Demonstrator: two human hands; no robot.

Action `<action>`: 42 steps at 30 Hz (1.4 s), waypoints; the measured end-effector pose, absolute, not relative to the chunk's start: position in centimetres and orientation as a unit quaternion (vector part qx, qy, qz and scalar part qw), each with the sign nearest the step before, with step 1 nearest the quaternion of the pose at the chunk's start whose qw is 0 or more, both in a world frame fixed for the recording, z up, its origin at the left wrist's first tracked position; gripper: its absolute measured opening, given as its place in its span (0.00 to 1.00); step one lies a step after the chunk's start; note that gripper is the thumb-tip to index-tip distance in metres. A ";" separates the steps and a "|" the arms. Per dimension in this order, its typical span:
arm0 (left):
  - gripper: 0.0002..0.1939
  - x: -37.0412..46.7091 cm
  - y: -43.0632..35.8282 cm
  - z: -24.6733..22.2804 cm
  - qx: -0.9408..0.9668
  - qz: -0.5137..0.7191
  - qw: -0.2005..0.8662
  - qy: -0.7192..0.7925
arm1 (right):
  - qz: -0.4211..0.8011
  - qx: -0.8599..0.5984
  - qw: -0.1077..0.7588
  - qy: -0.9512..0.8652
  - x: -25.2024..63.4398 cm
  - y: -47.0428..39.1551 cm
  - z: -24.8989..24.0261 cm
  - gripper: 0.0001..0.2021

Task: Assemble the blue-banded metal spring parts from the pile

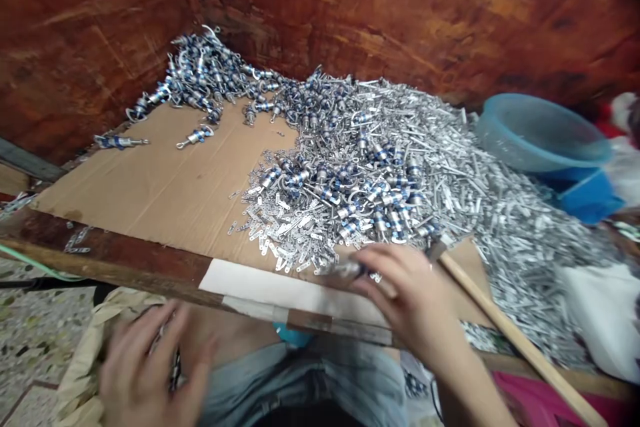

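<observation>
My right hand (405, 283) is closed at the front edge of the cardboard (185, 190), its fingers pinching a small silver-and-blue metal fitting (347, 270), blurred by motion. Beside that hand lies a hammer with a wooden handle (520, 333). My left hand (150, 367), also smeared, is over a cloth sack (85, 360) below the table edge, fingers apart. Dark metal pieces (175, 370) show between its fingers; they look to be beneath it. In front of my right hand are a heap of similar fittings (385, 207) and many small flat metal links (285, 230).
More blue-banded fittings (205, 70) are piled at the back left. A large mound of silver metal strips (450, 153) covers the right side. There, a translucent blue basin (540, 133) sits over a blue container (590, 193). Reddish-brown walls (375, 13) rise behind and at left.
</observation>
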State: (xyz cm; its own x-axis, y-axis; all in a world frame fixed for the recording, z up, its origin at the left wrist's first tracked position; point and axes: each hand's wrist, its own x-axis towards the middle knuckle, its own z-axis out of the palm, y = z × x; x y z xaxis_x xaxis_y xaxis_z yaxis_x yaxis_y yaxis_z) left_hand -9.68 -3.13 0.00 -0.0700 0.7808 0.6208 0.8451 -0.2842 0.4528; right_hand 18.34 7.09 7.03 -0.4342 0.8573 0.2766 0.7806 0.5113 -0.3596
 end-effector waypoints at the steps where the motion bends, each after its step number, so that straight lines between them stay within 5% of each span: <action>1: 0.24 -7.9 -2.4 0.8 -0.728 -0.413 0.080 -0.542 | 0.153 -0.475 0.197 -0.844 17.5 5.9 7.2 0.11; 7: 0.11 -2.0 0.0 2.6 -0.836 -0.396 -0.007 -0.380 | 0.459 -0.429 0.180 -0.756 15.9 4.1 7.0 0.10; 12: 0.12 -1.9 0.4 2.0 -0.774 -0.425 -0.087 -0.461 | 0.308 -0.518 0.229 -0.765 17.2 7.3 4.1 0.09; 18: 0.14 -2.0 -0.1 1.4 -0.752 -0.417 -0.187 -0.475 | 0.182 -0.493 0.111 -0.843 17.1 9.8 3.5 0.06; 23: 0.12 -1.5 0.2 2.0 -0.758 -0.411 -0.228 -0.453 | 0.296 -0.502 0.191 -0.790 17.5 7.4 4.8 0.06; 27: 0.14 -1.5 0.2 1.7 -0.768 -0.412 -0.147 -0.467 | 0.439 -0.465 0.245 -0.729 17.3 4.2 5.9 0.05; 31: 0.17 -1.6 0.0 1.9 -0.809 -0.380 -0.155 -0.421 | 0.416 -0.435 0.235 -0.763 17.3 3.1 6.6 0.06; 36: 0.08 -0.8 -0.1 2.5 -0.757 -0.452 -0.245 -0.402 | 0.415 -0.330 0.219 -0.819 18.4 3.0 7.1 0.06; 42: 0.05 -0.4 0.3 3.4 -0.665 -0.488 -0.336 -0.454 | 0.348 -0.470 0.319 -0.746 18.9 1.4 5.3 0.08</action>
State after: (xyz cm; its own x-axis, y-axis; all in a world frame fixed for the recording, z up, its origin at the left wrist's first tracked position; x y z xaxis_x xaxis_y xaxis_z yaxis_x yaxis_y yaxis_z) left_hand -0.35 0.28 3.38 0.1109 0.9326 0.3434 0.2760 -0.3609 0.8908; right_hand 18.85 1.39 5.29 -0.3549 0.9230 0.1486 0.4794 0.3161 -0.8187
